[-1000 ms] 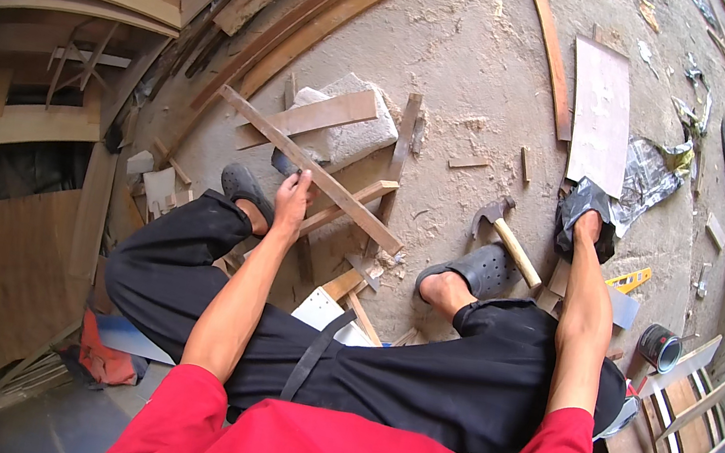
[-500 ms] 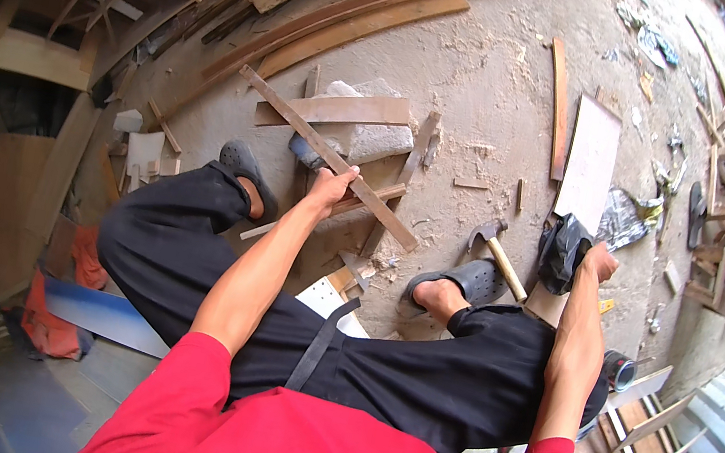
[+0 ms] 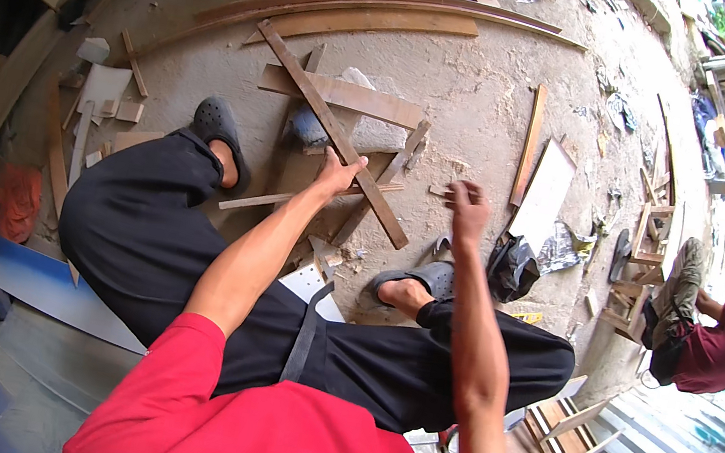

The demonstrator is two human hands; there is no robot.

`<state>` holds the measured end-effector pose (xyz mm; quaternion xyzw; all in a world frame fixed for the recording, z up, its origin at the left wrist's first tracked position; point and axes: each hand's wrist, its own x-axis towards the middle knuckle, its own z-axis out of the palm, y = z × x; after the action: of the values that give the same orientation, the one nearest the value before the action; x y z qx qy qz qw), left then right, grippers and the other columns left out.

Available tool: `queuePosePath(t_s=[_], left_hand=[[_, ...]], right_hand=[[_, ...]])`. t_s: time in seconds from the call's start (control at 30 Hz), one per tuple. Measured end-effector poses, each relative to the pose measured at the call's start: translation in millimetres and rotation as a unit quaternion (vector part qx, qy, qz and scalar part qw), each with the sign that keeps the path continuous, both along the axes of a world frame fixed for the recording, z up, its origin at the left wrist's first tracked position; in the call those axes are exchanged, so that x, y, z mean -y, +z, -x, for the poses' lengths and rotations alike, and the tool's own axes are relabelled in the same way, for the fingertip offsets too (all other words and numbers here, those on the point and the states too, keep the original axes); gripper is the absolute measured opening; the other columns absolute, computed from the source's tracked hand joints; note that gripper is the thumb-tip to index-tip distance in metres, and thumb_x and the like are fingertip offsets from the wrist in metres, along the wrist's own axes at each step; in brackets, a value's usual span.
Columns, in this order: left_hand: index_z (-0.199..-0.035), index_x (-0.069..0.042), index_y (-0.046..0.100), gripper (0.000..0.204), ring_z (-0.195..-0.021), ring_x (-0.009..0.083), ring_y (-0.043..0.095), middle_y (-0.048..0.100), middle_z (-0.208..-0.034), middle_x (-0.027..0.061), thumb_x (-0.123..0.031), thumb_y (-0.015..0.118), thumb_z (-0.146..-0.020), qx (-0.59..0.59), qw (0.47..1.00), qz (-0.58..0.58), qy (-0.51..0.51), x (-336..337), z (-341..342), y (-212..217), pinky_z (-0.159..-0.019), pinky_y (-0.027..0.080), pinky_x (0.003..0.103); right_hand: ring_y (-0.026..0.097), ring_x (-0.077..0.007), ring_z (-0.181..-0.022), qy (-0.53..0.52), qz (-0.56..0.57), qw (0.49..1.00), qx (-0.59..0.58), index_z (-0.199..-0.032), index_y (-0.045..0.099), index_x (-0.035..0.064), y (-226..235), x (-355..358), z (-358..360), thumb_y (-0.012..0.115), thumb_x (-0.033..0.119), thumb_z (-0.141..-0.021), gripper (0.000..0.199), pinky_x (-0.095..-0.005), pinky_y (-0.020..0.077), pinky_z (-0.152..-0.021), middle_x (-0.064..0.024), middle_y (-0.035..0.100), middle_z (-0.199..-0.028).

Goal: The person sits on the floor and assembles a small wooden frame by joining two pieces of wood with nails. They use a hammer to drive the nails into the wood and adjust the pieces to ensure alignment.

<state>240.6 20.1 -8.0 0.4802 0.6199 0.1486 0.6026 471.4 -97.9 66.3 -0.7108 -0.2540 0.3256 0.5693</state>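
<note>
My left hand [image 3: 340, 171] grips a long, narrow wooden strip [image 3: 312, 97], held slanting above other wood pieces. Beneath it a wider board [image 3: 373, 102] lies across a pale rough block [image 3: 381, 138]. My right hand [image 3: 467, 213] is raised right of the strip, over the floor. Its fingers are curled together and slightly blurred; whatever they may hold is too small to make out. Near my right foot sits a crumpled black plastic bag [image 3: 513, 269]. The hammer beside my shoe is mostly hidden by my right forearm.
Long planks [image 3: 376, 20] lie along the far side. A pale board [image 3: 546, 187] and a narrow brown strip [image 3: 530, 144] rest at right. Another person [image 3: 710, 338] bends at the far right near wooden frames [image 3: 650, 234]. A blue-white sheet [image 3: 40, 285] lies at lower left.
My right hand has left the black bag and moved left, closer to the strip. My left hand still holds the strip. The view has turned right, bringing another person's upper body into sight.
</note>
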Motion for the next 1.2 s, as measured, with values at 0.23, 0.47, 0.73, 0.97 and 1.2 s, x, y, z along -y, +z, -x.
queuePosePath(t_s=[0.23,0.47,0.73,0.97,1.2], left_hand=[[-0.148,0.01,0.008,0.112,-0.143,0.0342,0.025,0.021,-0.153,0.0285,-0.054,0.07,-0.08,-0.014,1.0,-0.023,-0.016,1,-3,1,-0.116,0.024,0.037],[-0.147,0.012,0.009,0.104,-0.142,0.0346,0.027,0.025,-0.152,0.0295,-0.046,0.068,-0.084,0.004,1.0,-0.017,-0.014,-3,4,2,-0.115,0.025,0.036],[-0.146,0.014,0.011,0.102,-0.141,0.036,0.029,0.026,-0.149,0.0334,-0.048,0.065,-0.086,0.02,0.999,-0.028,-0.021,-3,5,5,-0.114,0.025,0.036],[-0.145,0.009,0.021,0.092,-0.137,0.0359,0.035,0.033,-0.146,0.0313,-0.044,0.066,-0.085,0.035,0.999,-0.023,-0.031,-8,8,-7,-0.111,0.031,0.039],[-0.135,0.012,0.039,0.074,-0.129,0.0357,0.047,0.048,-0.135,0.0311,-0.038,0.065,-0.088,0.034,0.998,-0.037,-0.048,-6,12,-8,-0.105,0.037,0.039]], right_hand=[[0.065,-0.0125,-0.079,0.035,0.034,0.998,0.041,-0.096,0.061,-0.0019,-37,9,94,0.065,0.012,-0.091,0.015,-0.024,0.05,-0.07,-0.0073,0.069,-0.087],[0.068,-0.0264,-0.083,0.031,0.063,0.984,0.164,-0.101,0.058,-0.0006,-41,29,108,0.06,0.018,-0.094,0.02,-0.036,0.0511,-0.075,-0.0173,0.069,-0.093],[0.067,-0.0337,-0.085,0.078,0.086,0.979,0.167,-0.106,0.048,0.0008,-37,35,120,0.052,0.017,-0.098,0.019,-0.0415,0.0499,-0.075,-0.0211,0.068,-0.096],[0.067,-0.0351,-0.088,0.089,0.099,0.979,0.151,-0.105,0.05,0.0004,-40,37,112,0.053,0.018,-0.097,0.019,-0.0411,0.0501,-0.075,-0.0214,0.068,-0.096],[0.068,-0.0363,-0.085,0.064,0.082,0.984,0.146,-0.105,0.05,0.0005,-41,37,112,0.054,0.019,-0.097,0.02,-0.0425,0.0512,-0.072,-0.0212,0.069,-0.095]])
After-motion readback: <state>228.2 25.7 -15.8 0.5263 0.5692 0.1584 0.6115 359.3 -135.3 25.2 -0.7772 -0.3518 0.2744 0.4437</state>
